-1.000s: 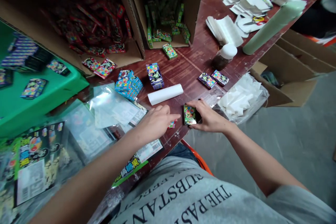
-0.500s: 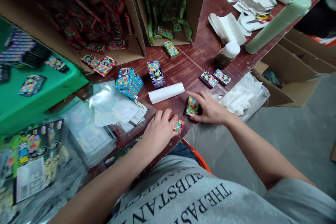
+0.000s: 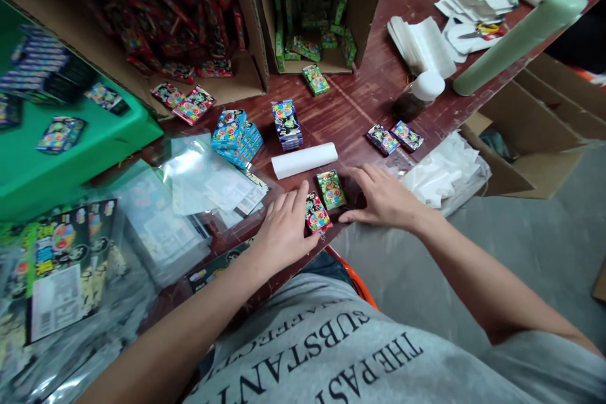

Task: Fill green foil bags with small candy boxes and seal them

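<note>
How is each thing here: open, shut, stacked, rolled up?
Left hand: curved beside red box
Right hand: open
Red box: picture up
Green box: picture up
White paper: rolled up
Blue boxes: stacked
Purple boxes by paper: stacked
Jar: lid on
Brown cartons: open

Small red card box, small green card box: glossy print. Red-brown counter: scuffed, semi-gloss. Clear plastic bags: shiny. Brown cardboard carton: matt. Grey cloth shirt: matt.
</note>
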`<state>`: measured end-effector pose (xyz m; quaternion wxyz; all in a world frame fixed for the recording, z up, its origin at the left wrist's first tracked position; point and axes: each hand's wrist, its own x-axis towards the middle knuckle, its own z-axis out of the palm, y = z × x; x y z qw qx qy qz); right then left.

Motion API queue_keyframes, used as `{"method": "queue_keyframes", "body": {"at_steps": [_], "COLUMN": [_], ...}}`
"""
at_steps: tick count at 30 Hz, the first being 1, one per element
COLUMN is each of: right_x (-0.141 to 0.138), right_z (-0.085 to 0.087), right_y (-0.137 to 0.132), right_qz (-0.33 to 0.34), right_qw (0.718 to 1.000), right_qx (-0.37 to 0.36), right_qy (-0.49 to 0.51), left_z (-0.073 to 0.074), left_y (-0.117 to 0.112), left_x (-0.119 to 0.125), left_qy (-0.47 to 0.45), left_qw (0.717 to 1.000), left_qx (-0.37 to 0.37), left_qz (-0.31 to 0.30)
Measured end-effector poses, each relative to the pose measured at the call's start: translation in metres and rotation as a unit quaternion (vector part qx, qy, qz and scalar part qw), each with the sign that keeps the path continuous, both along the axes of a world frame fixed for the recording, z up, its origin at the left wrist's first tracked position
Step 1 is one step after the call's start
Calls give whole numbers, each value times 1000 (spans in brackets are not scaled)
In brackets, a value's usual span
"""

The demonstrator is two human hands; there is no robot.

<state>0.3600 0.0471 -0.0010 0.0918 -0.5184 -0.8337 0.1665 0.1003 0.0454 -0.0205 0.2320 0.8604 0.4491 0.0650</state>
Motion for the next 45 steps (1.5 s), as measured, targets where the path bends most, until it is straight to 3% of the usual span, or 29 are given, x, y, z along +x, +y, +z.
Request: {"method": "queue_keyframes", "body": {"at_steps": [3,5,9,13,15,19,22,24,30,38,45], "right_x": [9,4,-10,-14,-13,-13,-26,-41,-74,-43,-58], "right_z": [-9,-21,-38,-37,-34,-28,-26,-28,-42,-38,-35], "right_y": [25,35,33,25,21,15,14,16,19,18,33], "right_qz": [131,174,178,176,178,191,245,277,269,253,296], "right_qw": [989,981,980,977,975,964,948,941,947,944,926], "right_qx": [1,-12,-34,-45,-45,-81,-113,-108,-71,-97,-99], "right_qy": [64,81,88,111,127,168,170,162,161,187,214], "left_z": [-2,-3,-6,1,9,20,18,12,-1,-5,-4], "left_y": [4,5,6,2,-7,-42,-62,-67,-64,-63,-60], "left_x": [-4,-5,0,-3,-19,-73,-106,-114,-107,-108,-105], "left_qy": [0,-1,-10,-20,-10,63,83,57,-25,-30,-46], "left_qw": [1000,1000,1000,1000,1000,998,996,997,998,998,998], "left_qx": [9,9,-4,-10,-1,19,-15,-36,-28,-7,0], "left_qz": [-8,-12,-13,-14,-16,9,18,21,59,62,46]}}
